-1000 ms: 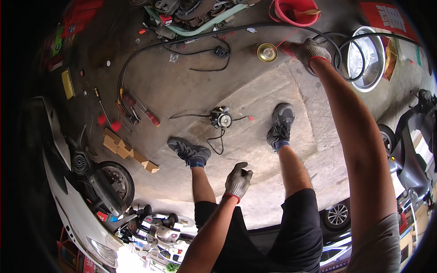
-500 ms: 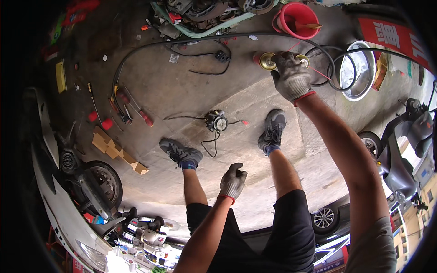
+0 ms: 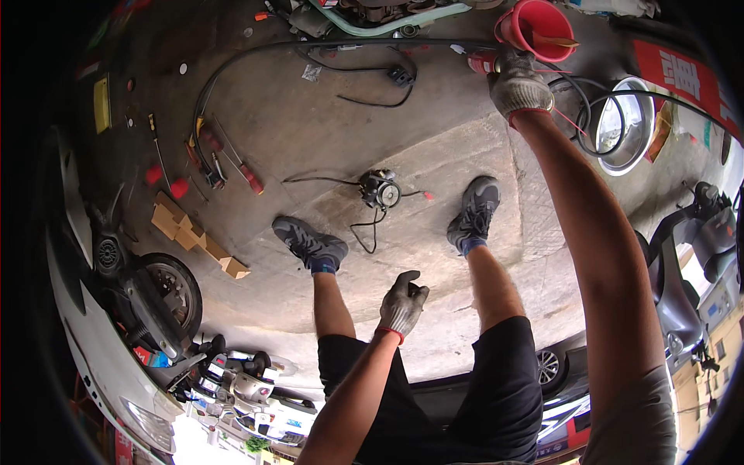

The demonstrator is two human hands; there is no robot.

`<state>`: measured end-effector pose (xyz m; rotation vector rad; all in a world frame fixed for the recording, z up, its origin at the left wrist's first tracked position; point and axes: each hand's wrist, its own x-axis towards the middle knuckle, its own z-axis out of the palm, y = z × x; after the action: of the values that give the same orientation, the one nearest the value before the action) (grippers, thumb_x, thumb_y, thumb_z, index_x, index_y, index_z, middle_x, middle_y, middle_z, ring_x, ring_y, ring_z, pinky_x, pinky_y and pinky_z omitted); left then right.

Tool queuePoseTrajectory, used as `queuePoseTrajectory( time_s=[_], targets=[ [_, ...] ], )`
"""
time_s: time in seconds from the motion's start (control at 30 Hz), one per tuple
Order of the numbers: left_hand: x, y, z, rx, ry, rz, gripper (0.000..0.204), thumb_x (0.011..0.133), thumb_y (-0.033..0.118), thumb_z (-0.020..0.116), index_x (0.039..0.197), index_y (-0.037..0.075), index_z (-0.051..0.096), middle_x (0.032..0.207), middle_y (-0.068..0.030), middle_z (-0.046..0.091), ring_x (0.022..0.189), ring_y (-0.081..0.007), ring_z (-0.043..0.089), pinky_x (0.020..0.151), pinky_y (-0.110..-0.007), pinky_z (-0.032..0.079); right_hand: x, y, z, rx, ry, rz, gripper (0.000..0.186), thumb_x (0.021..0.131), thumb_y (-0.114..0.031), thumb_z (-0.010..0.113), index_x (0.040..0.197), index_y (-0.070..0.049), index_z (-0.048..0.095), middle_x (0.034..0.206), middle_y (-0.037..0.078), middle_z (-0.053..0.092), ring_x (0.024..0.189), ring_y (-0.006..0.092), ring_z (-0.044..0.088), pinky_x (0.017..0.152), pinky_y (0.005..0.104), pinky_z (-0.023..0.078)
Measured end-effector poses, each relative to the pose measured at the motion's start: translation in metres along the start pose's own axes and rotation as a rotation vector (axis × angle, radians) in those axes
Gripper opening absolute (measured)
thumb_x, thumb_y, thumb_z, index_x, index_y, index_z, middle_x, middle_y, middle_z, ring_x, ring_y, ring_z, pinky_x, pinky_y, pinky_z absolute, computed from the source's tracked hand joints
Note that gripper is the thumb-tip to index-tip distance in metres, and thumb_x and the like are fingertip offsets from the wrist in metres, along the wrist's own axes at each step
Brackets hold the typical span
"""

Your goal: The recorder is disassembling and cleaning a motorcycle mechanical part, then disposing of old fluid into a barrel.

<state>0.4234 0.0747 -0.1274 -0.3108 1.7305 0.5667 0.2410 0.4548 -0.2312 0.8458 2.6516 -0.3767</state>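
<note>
My gloved right hand [image 3: 521, 84] reaches far out beside the pink bucket, its fingers curled down around a spray can. A red can [image 3: 482, 62] with a gold rim shows at its left side; the fingertips are hidden under the glove. Thin red straws [image 3: 570, 122] stick out to the right of this hand. My gloved left hand [image 3: 404, 302] hangs above the floor between my knees, loosely bent, thumb and fingers apart, with nothing in it. On the floor between my shoes lies a small round mechanical part [image 3: 380, 190] with black cables.
A pink bucket [image 3: 536, 32] and a metal basin [image 3: 625, 128] stand at the far right, with a black hose [image 3: 256, 74] looping across. Screwdrivers [image 3: 249, 178] and torn cardboard [image 3: 200, 235] lie at left. Scooters flank both sides; a green-rimmed container [image 3: 387, 29] of parts is at the back.
My right hand has moved farther out toward the bucket, now covering the second gold can top that showed before. The view has shifted slightly. My left hand keeps nearly the same pose.
</note>
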Motion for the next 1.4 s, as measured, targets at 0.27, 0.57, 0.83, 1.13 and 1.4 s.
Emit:
queuePoseTrajectory(
  time_s=[0.27, 0.57, 0.83, 1.13, 1.4],
  targets=[
    [0.019, -0.026, -0.003, -0.972, -0.025, -0.110, 0.046, 0.084, -0.013, 0.051, 0.127, 0.006, 0.049, 0.092, -0.0052, 0.057, 0.067, -0.0123, 0.053, 0.060, -0.027, 0.049, 0.002, -0.010, -0.006, 0.110, 0.051, 0.003, 0.047, 0.082, -0.021, 0.062, 0.125, -0.011, 0.048, 0.123, 0.025, 0.049, 0.114, 0.0438, 0.050, 0.094, 0.0480, 0.044],
    [0.050, 0.032, -0.037, -0.892, 0.083, -0.176, 0.021, 0.092, 0.024, 0.050, 0.084, 0.008, 0.061, 0.062, -0.0034, 0.054, 0.042, -0.0124, 0.043, 0.038, -0.027, 0.035, -0.169, -0.044, 0.016, 0.653, -0.424, 0.002, 0.027, 0.086, -0.021, 0.061, 0.110, -0.008, 0.063, 0.104, 0.015, 0.067, 0.096, 0.0298, 0.064, 0.084, 0.0364, 0.050],
    [0.038, 0.070, -0.015, -1.765, -0.352, 0.059, 0.060, 0.098, 0.051, 0.036, 0.134, 0.004, 0.044, 0.133, -0.0123, 0.052, 0.125, -0.0282, 0.046, 0.108, -0.042, 0.032, -0.254, -0.120, 0.040, 0.681, -0.323, -0.044, 0.029, 0.092, -0.026, 0.049, 0.113, -0.008, 0.059, 0.111, 0.020, 0.062, 0.101, 0.0363, 0.061, 0.084, 0.0436, 0.048],
    [-0.007, 0.050, -0.097, -1.987, -0.630, 0.186, 0.066, 0.095, 0.053, 0.042, 0.138, 0.003, 0.042, 0.145, -0.0178, 0.038, 0.137, -0.0326, 0.031, 0.115, -0.050, 0.019, -0.147, -0.158, 0.064, 0.893, -0.303, 0.217, 0.044, 0.092, -0.036, 0.053, 0.122, -0.004, 0.052, 0.103, 0.016, 0.065, 0.094, 0.0276, 0.062, 0.080, 0.0372, 0.048],
    [0.018, 0.015, -0.076, -1.782, -0.177, -0.053, 0.048, 0.096, 0.046, 0.045, 0.123, 0.008, 0.053, 0.132, -0.0148, 0.050, 0.125, -0.0328, 0.043, 0.107, -0.048, 0.031, -0.196, -0.175, 0.057, 0.242, -0.308, -0.328, 0.026, 0.088, -0.023, 0.053, 0.105, -0.007, 0.066, 0.102, 0.020, 0.065, 0.101, 0.0355, 0.061, 0.086, 0.0434, 0.050]
  ],
)
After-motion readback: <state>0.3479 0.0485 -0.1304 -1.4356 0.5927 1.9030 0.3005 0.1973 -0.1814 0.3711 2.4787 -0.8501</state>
